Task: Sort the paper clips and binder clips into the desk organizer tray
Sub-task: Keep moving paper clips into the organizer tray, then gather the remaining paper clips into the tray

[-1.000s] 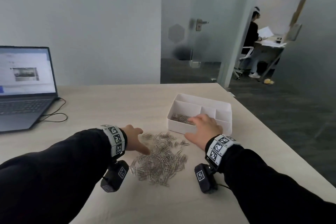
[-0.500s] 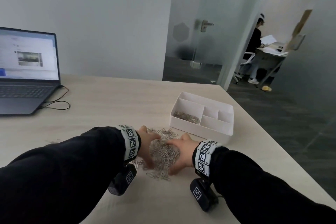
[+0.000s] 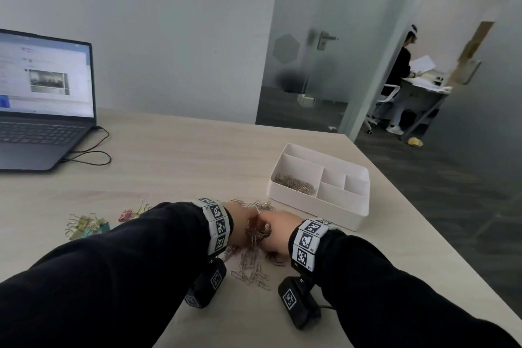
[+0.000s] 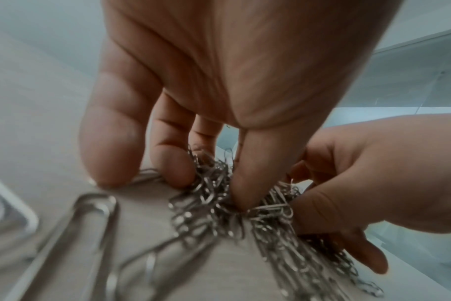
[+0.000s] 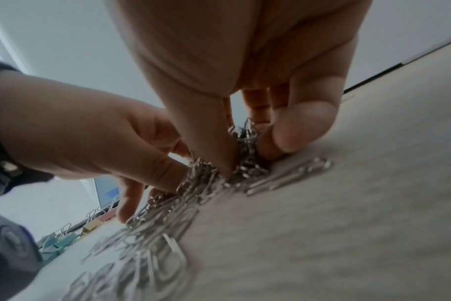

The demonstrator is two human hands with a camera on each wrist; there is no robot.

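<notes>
A pile of silver paper clips (image 3: 254,260) lies on the desk in front of me. My left hand (image 3: 243,224) and right hand (image 3: 275,232) meet over it, each with fingers curled round a clump of clips (image 4: 214,183) (image 5: 247,140). In the left wrist view the thumb (image 4: 258,173) and fingers pinch into the pile. The white desk organizer tray (image 3: 319,207) stands to the right, with paper clips (image 3: 295,181) in its left compartment. Coloured binder clips (image 3: 87,224) lie at the left, also seen as binder clips (image 5: 65,238) in the right wrist view.
An open laptop (image 3: 42,104) with its cable (image 3: 93,155) sits at the desk's far left. The desk's right edge (image 3: 423,223) runs close beside the tray. A person (image 3: 401,79) stands at another desk beyond the glass door.
The right hand left the tray and came to the pile. Both hands have drawn together and closed on clips, bunching the pile between them. The head view has shifted right.
</notes>
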